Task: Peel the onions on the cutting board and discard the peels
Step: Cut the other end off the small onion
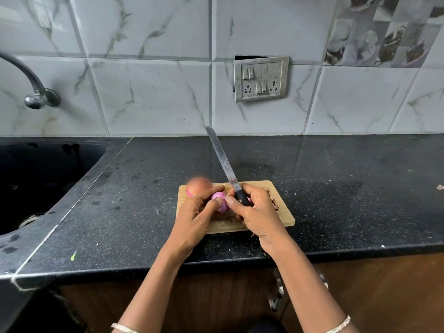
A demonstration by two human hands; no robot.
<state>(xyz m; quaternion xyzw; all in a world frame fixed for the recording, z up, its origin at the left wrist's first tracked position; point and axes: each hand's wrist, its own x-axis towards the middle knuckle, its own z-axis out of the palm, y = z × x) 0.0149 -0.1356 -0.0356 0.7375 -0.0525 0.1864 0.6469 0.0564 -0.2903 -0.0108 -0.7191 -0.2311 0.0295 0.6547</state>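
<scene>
A small wooden cutting board [283, 212] lies on the black counter. My left hand [197, 212] holds a small purple onion [219, 198] just above the board, its thumb and fingers curled round it. My right hand [254, 212] grips the black handle of a long knife [223, 162], blade pointing up and away toward the wall, while its thumb presses on the onion. A second onion [199, 185] with brown skin sits at the board's far left corner. Dark peel scraps [275, 203] lie on the board to the right of my right hand.
A black sink [40, 179] lies at the left, with a metal tap [31, 87] on the tiled wall above it. A switch and socket plate [262, 79] is on the wall behind the board. Cabinet handles [276, 296] hang below the counter edge.
</scene>
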